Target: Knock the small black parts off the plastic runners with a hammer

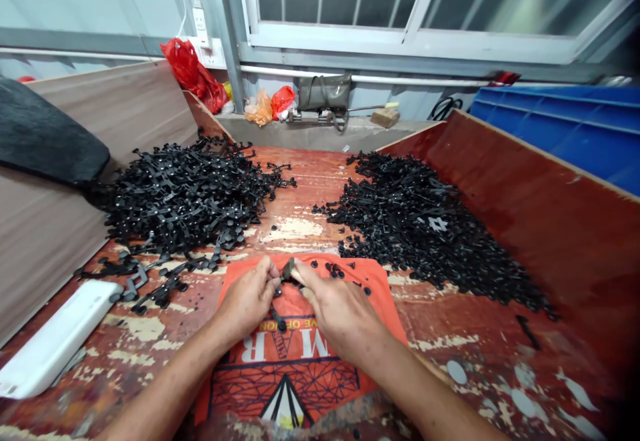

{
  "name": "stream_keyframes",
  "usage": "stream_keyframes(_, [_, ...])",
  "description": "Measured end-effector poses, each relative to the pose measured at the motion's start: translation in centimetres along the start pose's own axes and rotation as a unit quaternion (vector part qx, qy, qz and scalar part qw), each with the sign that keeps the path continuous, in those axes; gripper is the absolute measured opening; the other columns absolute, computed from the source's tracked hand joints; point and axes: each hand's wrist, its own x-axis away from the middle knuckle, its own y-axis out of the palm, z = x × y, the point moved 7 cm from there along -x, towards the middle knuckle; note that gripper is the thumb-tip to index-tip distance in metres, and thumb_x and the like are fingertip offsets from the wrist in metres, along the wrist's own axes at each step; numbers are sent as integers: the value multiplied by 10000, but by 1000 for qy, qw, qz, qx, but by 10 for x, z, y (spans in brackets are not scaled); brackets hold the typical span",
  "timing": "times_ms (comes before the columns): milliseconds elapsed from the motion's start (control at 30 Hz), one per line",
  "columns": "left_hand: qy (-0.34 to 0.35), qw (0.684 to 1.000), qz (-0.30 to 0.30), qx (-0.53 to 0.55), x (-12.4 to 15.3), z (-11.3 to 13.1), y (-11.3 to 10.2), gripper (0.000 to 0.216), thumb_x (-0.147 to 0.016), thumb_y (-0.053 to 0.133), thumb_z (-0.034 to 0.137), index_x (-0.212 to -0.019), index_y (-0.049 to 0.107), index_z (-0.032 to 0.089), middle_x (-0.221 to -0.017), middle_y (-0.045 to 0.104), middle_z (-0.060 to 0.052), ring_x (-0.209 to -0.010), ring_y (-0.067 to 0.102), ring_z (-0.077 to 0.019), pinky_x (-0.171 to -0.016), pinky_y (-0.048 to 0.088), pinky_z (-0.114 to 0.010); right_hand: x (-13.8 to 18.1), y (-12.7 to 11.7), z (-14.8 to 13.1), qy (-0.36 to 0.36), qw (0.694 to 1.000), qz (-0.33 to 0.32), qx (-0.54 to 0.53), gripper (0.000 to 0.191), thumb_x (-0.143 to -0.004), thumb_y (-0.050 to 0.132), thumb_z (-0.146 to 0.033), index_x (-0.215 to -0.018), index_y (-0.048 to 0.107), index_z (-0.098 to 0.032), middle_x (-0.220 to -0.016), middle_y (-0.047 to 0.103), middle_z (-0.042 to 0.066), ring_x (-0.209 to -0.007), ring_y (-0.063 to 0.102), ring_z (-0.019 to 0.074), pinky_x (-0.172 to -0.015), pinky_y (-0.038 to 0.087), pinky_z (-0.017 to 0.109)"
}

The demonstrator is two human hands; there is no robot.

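My left hand (255, 291) is closed, with thumb and fingers pinching a small black plastic piece (279, 290). Close beside it, my right hand (333, 298) is curled round a tool (289, 268) with a dark end and what looks like a pale handle; most of it is hidden by the fingers. The hands nearly meet over an orange printed cloth (300, 374) on the worn red tabletop. Below the fingers hangs or lies a black strip with a round end (280, 323). Several small black round pieces (335, 270) are scattered on the cloth beyond my right hand.
Large heaps of black plastic parts lie left (180, 194) and right (415, 221). Wooden boards (560, 214) wall the sides. A white oblong case (60, 338) lies at left front, a blue crate (560, 128) stands at right, and a grey-green bag (325, 92) sits by the wall.
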Motion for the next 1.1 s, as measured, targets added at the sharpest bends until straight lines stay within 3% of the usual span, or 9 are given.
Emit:
stream_keyframes(133, [2,1000,-2,5,0,0,0,50,-915,392,253,-879,420,234,-790,590,-4,-727,569,-185,-663,397,-285,-1,-6,0,-9,998,53,-12,488,-1009,354,-278,-1496,334,-295,-1135,722,61,-952,694,236,-742,493,309])
stream_keyframes(300, [-5,1000,-2,1,-1,-1,-1,63,-911,404,258,-859,427,231,-752,574,8,-690,552,-178,-648,390,-282,-4,0,8,18,999,3,42,481,-991,411,-276,-1467,382,-335,-972,761,50,-826,719,264,-645,486,317])
stream_keyframes(400, [6,1000,-2,28,-3,0,-2,68,-903,424,268,-855,447,225,-757,569,11,-686,540,-167,-639,390,-271,-3,-12,14,21,999,38,1,461,-1001,395,-277,-1458,389,-340,-997,759,36,-870,716,235,-708,498,301])
stream_keyframes(600, [3,995,3,103,-7,-1,-8,123,-883,471,312,-808,462,214,-685,516,36,-621,484,-138,-582,360,-245,11,-26,29,22,990,74,-119,442,-1009,357,-263,-1446,416,-295,-1320,629,29,-1126,638,213,-896,499,319])
stream_keyframes(900, [0,993,21,112,-5,6,-1,120,-887,469,314,-817,456,217,-638,477,50,-577,445,-127,-544,327,-231,21,-21,45,52,990,73,-111,439,-1001,372,-280,-1435,437,-296,-1248,676,22,-1088,659,230,-853,522,334])
stream_keyframes(1100, [-5,1000,13,24,-2,15,8,57,-881,453,263,-842,467,224,-705,585,19,-653,551,-161,-609,367,-261,20,-17,42,49,991,54,-116,406,-994,391,-277,-1386,488,-312,-1233,684,17,-1056,670,228,-838,513,325])
